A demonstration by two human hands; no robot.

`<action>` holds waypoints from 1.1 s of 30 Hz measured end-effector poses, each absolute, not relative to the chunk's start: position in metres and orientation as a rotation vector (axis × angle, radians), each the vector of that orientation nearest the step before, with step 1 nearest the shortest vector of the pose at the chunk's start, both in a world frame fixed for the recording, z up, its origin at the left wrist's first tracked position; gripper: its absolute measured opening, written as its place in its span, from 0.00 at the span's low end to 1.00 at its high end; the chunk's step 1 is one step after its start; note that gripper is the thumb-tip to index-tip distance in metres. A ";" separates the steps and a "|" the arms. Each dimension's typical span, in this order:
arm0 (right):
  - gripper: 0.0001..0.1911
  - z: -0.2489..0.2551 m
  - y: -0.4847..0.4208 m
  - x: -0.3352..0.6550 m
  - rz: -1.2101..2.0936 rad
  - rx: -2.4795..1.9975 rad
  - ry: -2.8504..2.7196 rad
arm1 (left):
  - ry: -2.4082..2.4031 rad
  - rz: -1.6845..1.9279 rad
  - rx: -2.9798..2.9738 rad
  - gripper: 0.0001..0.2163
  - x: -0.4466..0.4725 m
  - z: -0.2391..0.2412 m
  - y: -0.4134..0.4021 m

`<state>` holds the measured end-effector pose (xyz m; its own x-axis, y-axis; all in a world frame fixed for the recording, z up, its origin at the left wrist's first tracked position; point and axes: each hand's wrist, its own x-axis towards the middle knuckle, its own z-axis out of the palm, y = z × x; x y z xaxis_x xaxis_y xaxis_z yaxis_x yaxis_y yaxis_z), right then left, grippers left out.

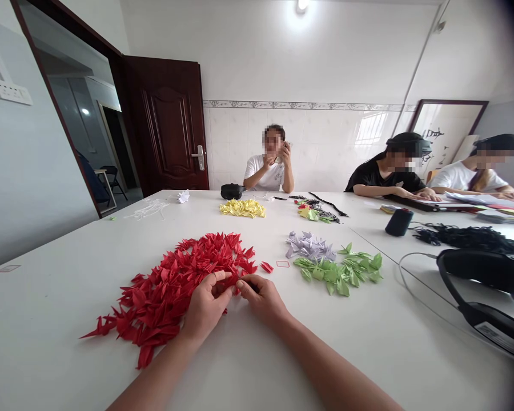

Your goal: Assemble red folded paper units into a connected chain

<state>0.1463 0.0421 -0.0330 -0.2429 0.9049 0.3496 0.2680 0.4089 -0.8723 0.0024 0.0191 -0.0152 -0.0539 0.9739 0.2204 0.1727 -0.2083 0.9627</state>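
The left hand (208,307) and right hand (263,298) meet at the tips, both pinching one red crane (228,281) between them. The hands mask most of it; its long axis cannot be determined. The red pile (167,291) lies to the left of the grip, nearer the left hand. A loose crane (266,267) lies just beyond the right hand.

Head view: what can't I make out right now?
Head view, red paper: mostly hidden by the left hand and right hand.
Head view, red pile: lower pieces covered by upper ones.
Head view, headset: cut off by the right edge.
Head view, headset label: print too small to read.
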 end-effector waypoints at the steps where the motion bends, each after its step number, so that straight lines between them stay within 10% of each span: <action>1: 0.17 -0.033 0.042 0.146 0.863 -1.028 -1.745 | 1.274 1.347 1.452 0.18 0.003 -0.015 0.019; 18: 0.24 -0.011 0.028 0.142 0.437 -0.914 -1.599 | 1.337 1.363 1.427 0.18 -0.002 -0.016 0.020; 33: 0.10 -0.037 0.029 0.136 0.547 -0.906 -1.782 | 1.356 1.349 1.467 0.19 -0.001 -0.011 0.016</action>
